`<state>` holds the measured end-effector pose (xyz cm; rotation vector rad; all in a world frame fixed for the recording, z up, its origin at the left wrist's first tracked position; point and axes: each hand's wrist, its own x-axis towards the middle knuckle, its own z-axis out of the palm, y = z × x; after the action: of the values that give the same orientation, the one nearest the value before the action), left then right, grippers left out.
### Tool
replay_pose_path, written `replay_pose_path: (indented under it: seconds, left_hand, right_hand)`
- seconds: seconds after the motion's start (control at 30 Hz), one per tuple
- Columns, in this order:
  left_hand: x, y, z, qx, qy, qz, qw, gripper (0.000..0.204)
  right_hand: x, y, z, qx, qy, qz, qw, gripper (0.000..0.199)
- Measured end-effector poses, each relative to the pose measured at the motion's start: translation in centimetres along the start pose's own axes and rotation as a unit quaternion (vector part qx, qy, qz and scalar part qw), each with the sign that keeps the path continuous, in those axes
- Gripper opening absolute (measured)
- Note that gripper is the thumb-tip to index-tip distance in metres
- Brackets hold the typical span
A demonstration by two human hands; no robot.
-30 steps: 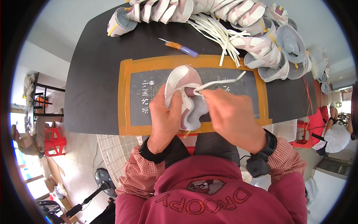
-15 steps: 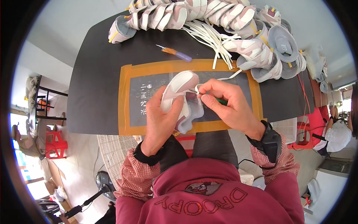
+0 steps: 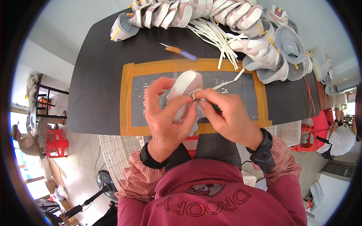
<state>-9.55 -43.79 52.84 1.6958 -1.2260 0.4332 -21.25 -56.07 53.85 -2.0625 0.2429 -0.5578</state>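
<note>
Over the table's middle is a white and pink shoe upper (image 3: 186, 83) with a grey lining, its toe pointing away from me. My left hand (image 3: 166, 113) is beside and partly over it, thumb and index finger pinched on a white shoelace (image 3: 229, 83) at the upper's opening; its other fingers are raised and curved. From the right, my right hand (image 3: 230, 113) meets those fingertips, closed round a green-handled tool (image 3: 216, 108) whose tip I cannot make out. The shoelace trails from the upper toward the far right. Fingers hide the eyelets.
An orange-taped panel (image 3: 127, 98) lies on the dark table (image 3: 94, 83). Beyond it are a purple-handled awl (image 3: 184, 53), a bundle of white laces (image 3: 215, 35) and a long row of shoe uppers (image 3: 169, 15). White baskets (image 3: 117, 148) stand below the table edge.
My left hand has shifted from gripping the upper's side to pinching the lace at its opening. The right hand with the tool has moved slightly left and down to meet it.
</note>
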Motion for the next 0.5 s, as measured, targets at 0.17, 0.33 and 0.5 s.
replay_pose_path:
  seconds: [0.17,0.33,0.5]
  left_hand:
    - [-0.1,0.3,0.2,0.054,0.007,-0.011,0.998,0.021]
    - [-0.4,0.2,0.5,0.042,0.026,-0.056,0.997,0.018]
    - [-0.5,0.3,0.8,0.012,0.021,-0.073,0.997,0.018]
  right_hand:
    - [-0.4,-0.5,0.8,-0.121,0.036,-0.074,0.989,0.021]
    - [-1.0,-1.0,1.0,-0.135,0.025,-0.049,0.989,0.024]
    - [-1.4,0.0,1.1,-0.003,0.054,0.005,0.999,0.025]
